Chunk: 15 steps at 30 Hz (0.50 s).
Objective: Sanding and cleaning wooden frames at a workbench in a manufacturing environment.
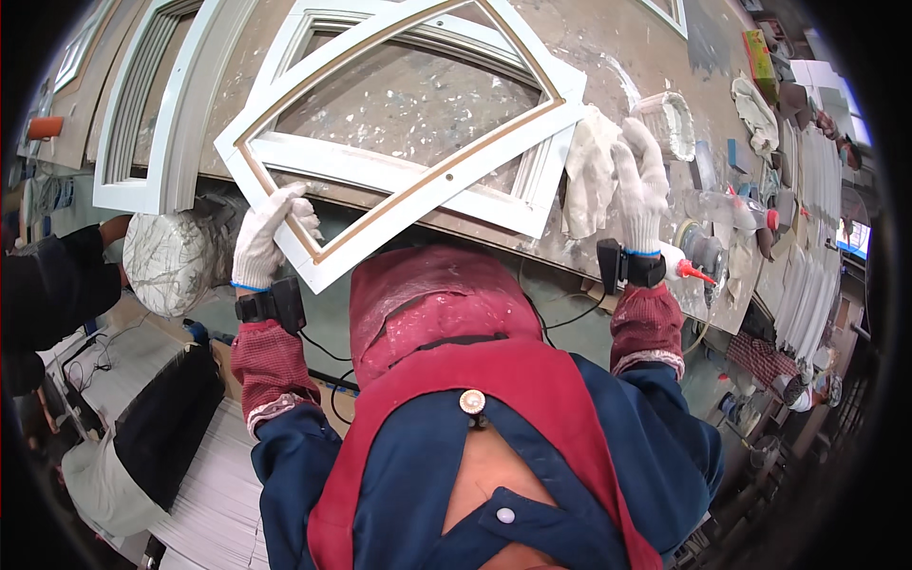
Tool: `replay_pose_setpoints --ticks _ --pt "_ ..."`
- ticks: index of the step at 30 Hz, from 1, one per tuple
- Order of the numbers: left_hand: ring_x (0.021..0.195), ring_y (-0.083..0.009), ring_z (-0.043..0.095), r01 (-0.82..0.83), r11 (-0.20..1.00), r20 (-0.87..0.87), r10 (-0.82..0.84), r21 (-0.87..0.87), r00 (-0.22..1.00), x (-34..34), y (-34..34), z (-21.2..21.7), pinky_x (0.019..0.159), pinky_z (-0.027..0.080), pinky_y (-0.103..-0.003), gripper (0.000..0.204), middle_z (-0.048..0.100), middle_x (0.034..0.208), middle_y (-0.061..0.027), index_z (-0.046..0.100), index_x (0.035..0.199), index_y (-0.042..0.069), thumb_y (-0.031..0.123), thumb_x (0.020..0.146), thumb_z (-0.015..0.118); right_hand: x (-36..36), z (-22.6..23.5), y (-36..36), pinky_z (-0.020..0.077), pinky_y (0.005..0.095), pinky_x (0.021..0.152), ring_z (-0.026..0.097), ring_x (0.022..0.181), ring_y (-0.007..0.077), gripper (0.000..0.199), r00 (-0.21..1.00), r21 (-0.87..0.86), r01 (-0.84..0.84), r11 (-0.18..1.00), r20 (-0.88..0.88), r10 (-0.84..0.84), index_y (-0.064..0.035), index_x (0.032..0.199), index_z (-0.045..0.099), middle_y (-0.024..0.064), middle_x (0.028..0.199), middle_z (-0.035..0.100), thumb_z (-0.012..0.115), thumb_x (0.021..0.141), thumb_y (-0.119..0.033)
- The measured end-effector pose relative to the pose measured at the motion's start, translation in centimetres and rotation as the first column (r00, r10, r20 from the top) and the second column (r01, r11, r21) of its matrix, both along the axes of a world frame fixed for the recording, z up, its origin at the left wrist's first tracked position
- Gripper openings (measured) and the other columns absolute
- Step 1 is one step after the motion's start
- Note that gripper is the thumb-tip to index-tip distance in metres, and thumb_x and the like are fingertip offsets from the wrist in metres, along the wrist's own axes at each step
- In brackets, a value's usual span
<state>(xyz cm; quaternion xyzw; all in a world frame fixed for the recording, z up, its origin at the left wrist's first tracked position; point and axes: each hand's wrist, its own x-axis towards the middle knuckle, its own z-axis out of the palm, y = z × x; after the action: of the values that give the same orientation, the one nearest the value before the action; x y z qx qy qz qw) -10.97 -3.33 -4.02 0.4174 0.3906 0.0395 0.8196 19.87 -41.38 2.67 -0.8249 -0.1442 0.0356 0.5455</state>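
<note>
Head view: on a paint-spattered brown bench [589, 47], a white four-sided frame with a brown groove [465, 180] lies between eleven and twelve o'clock, atop a white stepped-profile frame [351, 161]. It looks stiff, fairly light and easily scuffed, best held by opposite rails. A crumpled off-white cloth [589, 176] lies toward two o'clock. The white-gloved left hand [266, 236] grips the grooved frame's eight-o'clock rail; the white-gloved right hand [641, 190], fingers extended, adjoins the cloth, its hold unclear.

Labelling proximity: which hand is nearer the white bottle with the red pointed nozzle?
Right. The right hand is just beyond the white bottle; the left hand is far to its left, at the white frame.
</note>
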Motion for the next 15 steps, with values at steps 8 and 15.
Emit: replay_pose_setpoints --ticks 8,15 --pt "0.076 -0.0192 0.067 -0.01 0.903 -0.26 0.135 0.431 0.956 2.8 -3.9 4.5 0.063 0.058 -0.034 0.05 0.066 0.103 -0.015 0.054 0.121 -0.004 0.037 0.095 0.067 3.5 -0.6 1.2 0.0502 0.0366 0.1 0.064 0.116 0.0247 0.058 0.998 -0.465 0.007 0.885 0.066 0.026 0.0003 0.142 0.051 0.0176 0.131 0.063 0.072 0.092 -0.022" --pt "0.059 -0.0114 0.057 -0.057 0.879 -0.287 0.215 0.474 0.934 2.2 -6.5 3.5 0.057 0.051 -0.027 0.041 0.057 0.08 -0.0037 0.053 0.116 0.002 0.023 0.088 0.075 3.3 -2.0 -0.8 0.0514 0.0339 0.097 0.063 0.115 0.0222 0.051 0.997 -0.315 -0.06 0.947 -0.066 0.041 -0.0004 0.141 0.052 0.0181 0.133 0.062 0.068 0.096 -0.018"
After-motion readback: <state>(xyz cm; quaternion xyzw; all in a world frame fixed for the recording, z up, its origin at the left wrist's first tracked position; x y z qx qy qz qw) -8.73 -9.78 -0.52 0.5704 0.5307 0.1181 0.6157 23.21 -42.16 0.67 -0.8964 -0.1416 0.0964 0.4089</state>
